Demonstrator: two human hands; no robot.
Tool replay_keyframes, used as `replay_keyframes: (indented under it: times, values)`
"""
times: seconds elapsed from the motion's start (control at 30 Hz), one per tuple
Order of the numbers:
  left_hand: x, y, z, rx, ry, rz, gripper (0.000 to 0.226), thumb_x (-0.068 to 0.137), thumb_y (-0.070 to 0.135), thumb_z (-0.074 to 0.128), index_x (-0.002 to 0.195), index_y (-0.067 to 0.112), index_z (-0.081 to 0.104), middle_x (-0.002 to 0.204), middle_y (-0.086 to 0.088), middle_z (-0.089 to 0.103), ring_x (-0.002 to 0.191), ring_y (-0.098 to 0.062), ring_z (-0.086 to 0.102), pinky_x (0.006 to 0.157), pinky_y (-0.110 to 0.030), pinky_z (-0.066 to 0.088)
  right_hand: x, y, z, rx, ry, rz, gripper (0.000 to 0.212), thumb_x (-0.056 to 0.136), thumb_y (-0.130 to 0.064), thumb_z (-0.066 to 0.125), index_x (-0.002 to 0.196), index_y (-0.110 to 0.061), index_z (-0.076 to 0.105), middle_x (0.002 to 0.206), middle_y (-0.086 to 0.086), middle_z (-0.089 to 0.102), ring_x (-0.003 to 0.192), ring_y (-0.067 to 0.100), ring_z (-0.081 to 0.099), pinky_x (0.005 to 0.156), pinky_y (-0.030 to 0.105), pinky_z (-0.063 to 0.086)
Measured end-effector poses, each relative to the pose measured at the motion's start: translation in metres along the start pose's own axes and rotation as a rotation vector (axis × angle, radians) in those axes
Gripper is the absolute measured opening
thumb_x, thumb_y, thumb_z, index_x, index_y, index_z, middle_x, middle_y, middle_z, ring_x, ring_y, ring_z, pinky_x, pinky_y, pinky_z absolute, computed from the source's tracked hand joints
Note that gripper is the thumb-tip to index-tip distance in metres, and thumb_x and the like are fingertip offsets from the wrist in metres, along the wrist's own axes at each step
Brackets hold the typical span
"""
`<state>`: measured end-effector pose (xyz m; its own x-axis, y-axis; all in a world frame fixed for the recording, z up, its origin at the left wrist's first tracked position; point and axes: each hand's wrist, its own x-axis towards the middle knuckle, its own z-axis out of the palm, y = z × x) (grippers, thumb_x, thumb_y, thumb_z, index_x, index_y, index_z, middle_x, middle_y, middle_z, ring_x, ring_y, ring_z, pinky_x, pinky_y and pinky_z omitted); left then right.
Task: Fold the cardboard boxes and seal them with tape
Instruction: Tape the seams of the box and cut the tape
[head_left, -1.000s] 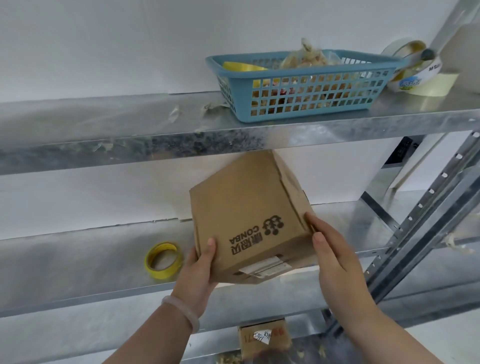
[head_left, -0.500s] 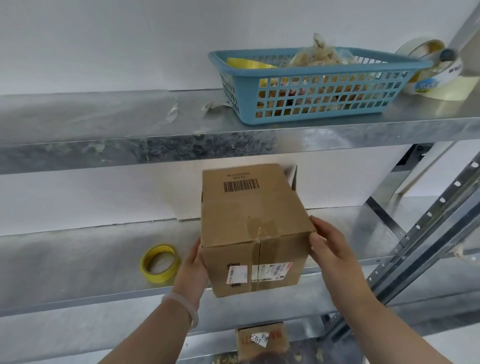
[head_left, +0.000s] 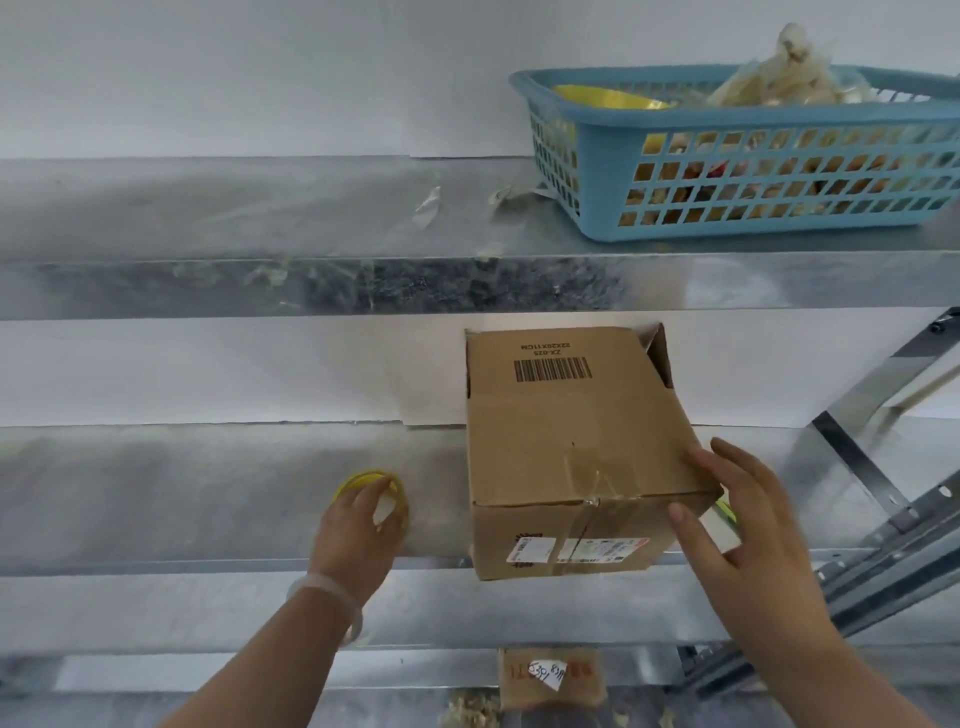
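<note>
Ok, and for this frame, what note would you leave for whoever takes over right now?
Left hand: fingers curled onto the yellow tape roll, which lies on the middle shelf.
Right hand: open, fingers spread against the near right corner of the cardboard box.
Box: sits on the same shelf, right of the roll, overhanging the front edge.
Done: the near end is closed, with tape along its seam.
Left: a flap at the far right corner stands open; fold it shut and tape that end, probably with this roll.
</note>
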<state>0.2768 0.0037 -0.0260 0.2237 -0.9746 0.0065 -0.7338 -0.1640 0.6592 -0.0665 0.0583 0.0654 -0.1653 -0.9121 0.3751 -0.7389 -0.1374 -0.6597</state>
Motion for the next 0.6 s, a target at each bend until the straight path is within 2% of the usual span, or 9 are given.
replay_keyframes:
  times: [0.1,0.17,0.23,0.3,0.37,0.43,0.5,0.57,0.6]
  values:
    - [0.003,-0.040,-0.003,0.421,-0.105,0.011,0.049,0.089,0.029,0.058,0.137,0.028,0.050,0.140,0.005,0.050,0.135,-0.021,0.037,0.110,-0.034,0.031,-0.003,-0.002,0.003,-0.144,-0.022,-0.093,0.054,0.088,-0.049,0.053,0.139,-0.032,0.046,0.148,-0.009,0.035,0.136,0.020,0.033,0.088,0.059,0.053]
    - [0.002,-0.047,-0.006,0.520,-0.142,0.078,0.039,0.079,0.024,0.069,0.116,0.033,0.067,0.123,0.007,0.064,0.126,-0.023,0.048,0.103,-0.040,0.040,-0.004,-0.006,0.006,-0.219,-0.025,-0.135,0.053,0.093,-0.050,0.050,0.141,-0.026,0.046,0.150,-0.002,0.036,0.143,0.022,0.028,0.104,0.064,0.039]
    - [0.000,-0.051,-0.008,0.565,-0.090,0.154,0.032,0.061,0.017,0.083,0.088,0.033,0.075,0.093,0.008,0.073,0.102,-0.027,0.062,0.089,-0.048,0.048,-0.005,-0.014,0.010,-0.262,-0.031,-0.191,0.059,0.090,-0.051,0.046,0.141,-0.020,0.047,0.151,0.004,0.038,0.146,0.025,0.024,0.114,0.061,0.026]
    - [-0.003,-0.048,-0.010,0.527,-0.032,0.223,0.027,0.060,0.018,0.084,0.082,0.030,0.074,0.083,0.008,0.072,0.091,-0.028,0.065,0.087,-0.051,0.049,-0.004,-0.031,0.017,-0.266,-0.038,-0.315,0.058,0.091,-0.046,0.047,0.140,-0.016,0.047,0.151,0.006,0.040,0.147,0.025,0.024,0.118,0.055,0.021]
    - [-0.009,-0.036,-0.017,0.400,0.062,0.301,0.015,0.073,0.025,0.070,0.088,0.026,0.071,0.086,0.006,0.070,0.091,-0.028,0.065,0.091,-0.053,0.047,-0.002,-0.054,0.026,-0.238,-0.074,-0.474,0.053,0.093,-0.040,0.048,0.139,-0.014,0.050,0.149,0.004,0.043,0.145,0.024,0.028,0.119,0.050,0.021]
    - [-0.014,-0.020,-0.028,0.270,0.171,0.392,0.020,0.082,0.033,0.053,0.092,0.023,0.068,0.092,0.005,0.069,0.095,-0.026,0.063,0.096,-0.053,0.044,0.001,-0.077,0.038,-0.212,-0.156,-0.562,0.049,0.096,-0.037,0.046,0.139,-0.014,0.051,0.147,0.000,0.045,0.145,0.020,0.029,0.121,0.044,0.020]
    - [-0.017,0.004,-0.044,0.175,0.253,0.502,0.025,0.086,0.036,0.049,0.096,0.020,0.066,0.097,0.004,0.067,0.096,-0.022,0.061,0.101,-0.049,0.041,0.006,-0.102,0.048,-0.200,-0.286,-0.541,0.051,0.098,-0.041,0.041,0.144,-0.020,0.044,0.151,-0.008,0.039,0.146,0.007,0.020,0.122,0.027,0.009]
    - [-0.020,0.033,-0.061,0.098,0.314,0.623,0.020,0.088,0.033,0.051,0.097,0.019,0.063,0.097,0.004,0.065,0.097,-0.017,0.057,0.105,-0.040,0.034,0.011,-0.125,0.057,-0.129,-0.385,-0.448,0.057,0.099,-0.047,0.038,0.152,-0.031,0.025,0.152,-0.024,0.021,0.141,-0.011,0.005,0.113,0.008,-0.002]
    - [-0.022,0.047,-0.069,0.069,0.326,0.674,0.016,0.088,0.030,0.052,0.097,0.020,0.060,0.097,0.004,0.064,0.097,-0.015,0.055,0.106,-0.035,0.031,0.014,-0.132,0.062,-0.071,-0.423,-0.388,0.059,0.099,-0.047,0.040,0.153,-0.035,0.019,0.148,-0.029,0.018,0.136,-0.016,0.004,0.109,0.005,-0.001]
